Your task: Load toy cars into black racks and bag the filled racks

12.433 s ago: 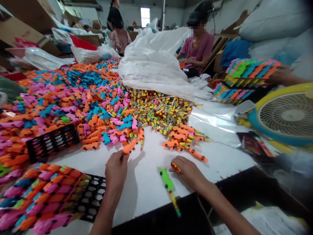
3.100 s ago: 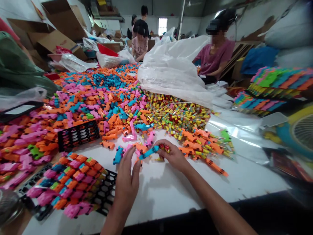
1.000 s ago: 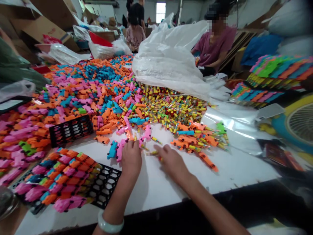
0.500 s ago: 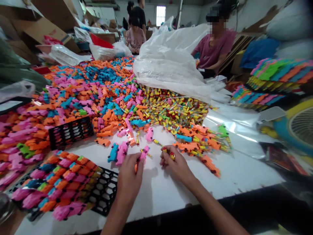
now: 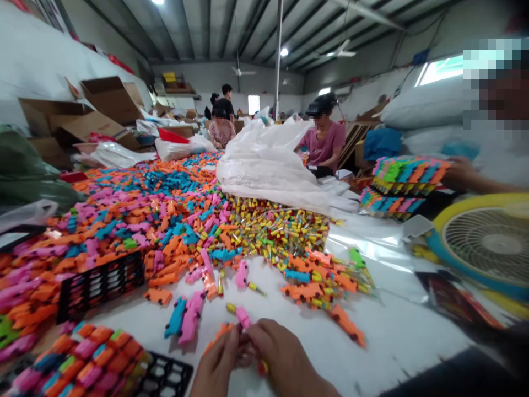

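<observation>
Since half a second ago the view has tipped upward, so both hands are now sitting at the very bottom edge instead of mid-table, and they have drawn together until they are touching. The left hand is closing its fingers around a pink toy piece, which is sticking up just above the fingertips, over the near edge of the white table. An orange piece is lying against the same hand's fingers (whether it is gripped or only resting there is hard to tell from this angle). The right hand is curling shut beside the left, pinching a small red and yellow tube that is peeking out under its fingers.

Just beyond the hands, a blue piece and a pink piece are lying side by side on the table. A black tray filled with coloured pieces is sitting at lower left, and another black tray is standing by the big heap of toy pieces. A pile of small yellow tubes is spilling from a white plastic bag. A fan is lying at right, and a person in a pink shirt is sitting across the table.
</observation>
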A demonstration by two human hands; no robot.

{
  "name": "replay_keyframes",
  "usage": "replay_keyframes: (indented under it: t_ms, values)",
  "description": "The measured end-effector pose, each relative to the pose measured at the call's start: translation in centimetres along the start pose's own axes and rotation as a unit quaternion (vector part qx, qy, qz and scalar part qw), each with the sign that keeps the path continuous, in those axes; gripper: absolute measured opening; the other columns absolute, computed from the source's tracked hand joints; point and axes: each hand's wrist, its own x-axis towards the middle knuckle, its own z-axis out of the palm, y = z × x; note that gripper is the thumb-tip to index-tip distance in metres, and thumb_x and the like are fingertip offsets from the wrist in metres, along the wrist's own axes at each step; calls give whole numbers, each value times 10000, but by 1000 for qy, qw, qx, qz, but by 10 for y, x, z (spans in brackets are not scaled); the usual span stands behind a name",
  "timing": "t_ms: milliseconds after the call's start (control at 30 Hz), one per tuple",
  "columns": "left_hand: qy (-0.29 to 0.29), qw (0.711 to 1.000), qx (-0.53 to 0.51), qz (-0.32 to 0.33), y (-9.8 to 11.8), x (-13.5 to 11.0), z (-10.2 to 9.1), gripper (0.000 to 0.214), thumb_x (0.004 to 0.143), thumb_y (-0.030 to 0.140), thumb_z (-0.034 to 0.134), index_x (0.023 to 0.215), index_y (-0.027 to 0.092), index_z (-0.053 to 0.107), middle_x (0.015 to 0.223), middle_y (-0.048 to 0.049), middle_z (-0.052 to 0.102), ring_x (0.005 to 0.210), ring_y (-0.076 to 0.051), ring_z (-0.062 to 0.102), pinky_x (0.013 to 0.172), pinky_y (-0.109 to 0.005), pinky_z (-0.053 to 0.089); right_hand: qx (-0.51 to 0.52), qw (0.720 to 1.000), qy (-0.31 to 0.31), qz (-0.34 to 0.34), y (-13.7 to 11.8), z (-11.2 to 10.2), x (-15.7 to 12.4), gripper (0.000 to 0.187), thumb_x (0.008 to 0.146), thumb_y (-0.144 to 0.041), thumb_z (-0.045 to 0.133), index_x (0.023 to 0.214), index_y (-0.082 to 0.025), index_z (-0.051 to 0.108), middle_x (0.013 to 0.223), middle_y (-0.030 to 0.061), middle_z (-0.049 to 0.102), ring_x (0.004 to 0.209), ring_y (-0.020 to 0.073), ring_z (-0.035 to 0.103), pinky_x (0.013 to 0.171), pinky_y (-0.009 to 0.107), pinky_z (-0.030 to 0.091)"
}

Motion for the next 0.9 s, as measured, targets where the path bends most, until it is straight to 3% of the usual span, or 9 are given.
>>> replay_keyframes:
  t_ms: [67, 167, 267, 367, 600, 667, 733, 833, 900]
  values:
    - [-50, 996, -54, -50, 14, -6, 4, 529, 691, 578, 674, 1017, 162, 682, 963, -80, 726, 882, -235, 665, 793, -341, 547, 3, 998, -61, 19, -8, 2, -9, 311, 975, -407, 354, 955, -228, 607, 811, 24, 627, 711, 153, 566, 646, 250, 445]
    - [-44, 992, -75, -93, 17, -8, 5, 558, 614, 517, 761, 1028, 152, 677, 917, -68, 714, 845, -188, 641, 750, -285, 518, 50, 992, -115, 29, -12, -5, -19, 296, 982, -390, 370, 943, -233, 618, 797, 0, 617, 708, 133, 566, 654, 235, 452]
    - [-32, 993, -64, -96, 9, -10, 1, 519, 619, 468, 768, 1028, 161, 682, 919, -53, 701, 833, -151, 616, 752, -252, 494, 99, 985, -139, -28, -3, -20, -26, 298, 981, -337, 369, 1189, -248, 564, 1014, 45, 640, 905, 157, 599, 769, 262, 489]
    - [-65, 992, -57, -87, 3, -13, 0, 455, 670, 471, 723, 1009, 168, 691, 917, -54, 699, 780, -152, 617, 753, -281, 506, 109, 983, -130, -70, 6, -29, -28, 401, 958, -217, 386, 1356, -230, 434, 1205, 93, 602, 1073, 171, 569, 887, 301, 489]
    - [-134, 990, 25, -42, 6, -11, 2, 402, 741, 535, 642, 943, 189, 676, 922, -45, 694, 933, -204, 604, 884, -328, 479, 3, 972, -160, -174, 2, -14, -16, 252, 847, -89, 445, 990, -164, 638, 919, 101, 640, 868, 213, 565, 783, 356, 497]
    - [-138, 989, 40, -37, 9, -9, 1, 386, 757, 538, 621, 922, 192, 665, 891, -36, 685, 931, -200, 597, 874, -315, 469, 71, 968, -189, -148, -3, -14, -16, 252, 874, -109, 458, 1049, -191, 619, 997, 84, 638, 919, 189, 574, 816, 314, 490]
    - [-118, 992, 36, -24, 12, -9, 0, 352, 780, 527, 594, 887, 195, 648, 842, -22, 665, 870, -181, 590, 818, -293, 469, 154, 967, -193, -62, -7, -19, -18, 261, 921, -164, 457, 1154, -230, 554, 1080, 55, 622, 970, 154, 582, 849, 268, 477]
    - [-86, 995, 42, 8, 15, -11, 0, 299, 806, 485, 575, 864, 195, 617, 790, -8, 636, 769, -151, 568, 725, -262, 455, 179, 971, -116, 105, -5, -29, -21, 270, 937, -284, 487, 1199, -229, 451, 1017, 34, 602, 914, 143, 584, 814, 263, 469]
    - [-79, 996, 44, 1, 12, -13, -1, 311, 807, 479, 572, 911, 190, 622, 792, -15, 634, 754, -151, 568, 703, -263, 455, 159, 973, -78, 149, -1, -34, -20, 221, 931, -319, 494, 1123, -214, 468, 945, 21, 583, 853, 141, 564, 778, 262, 456]
